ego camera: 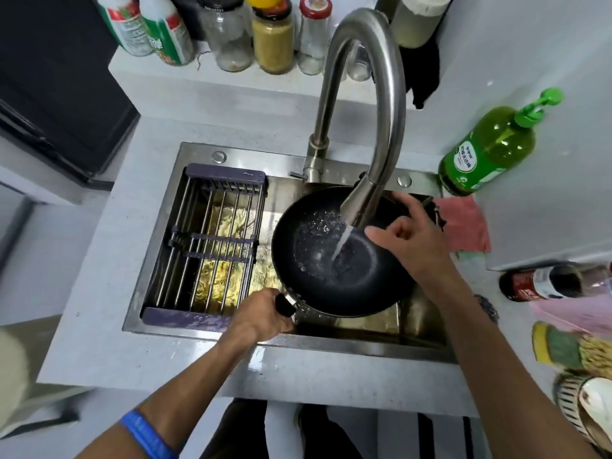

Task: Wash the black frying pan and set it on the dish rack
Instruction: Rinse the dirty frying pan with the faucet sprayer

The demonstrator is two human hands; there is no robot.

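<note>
head view, steel sink (pixel 159 226) in grey counter (pixel 99 326), left hand (pixel 261 314) gripping black frying pan (pixel 364 286) handle, right hand (pixel 414 240) loosely curled over it

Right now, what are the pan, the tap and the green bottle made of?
The frying pan looks like metal with a matte black non-stick coating, though the look alone can't confirm it. The tap seems brushed steel: grey with a soft sheen. The green bottle looks like see-through plastic, with a plastic pump.
</note>
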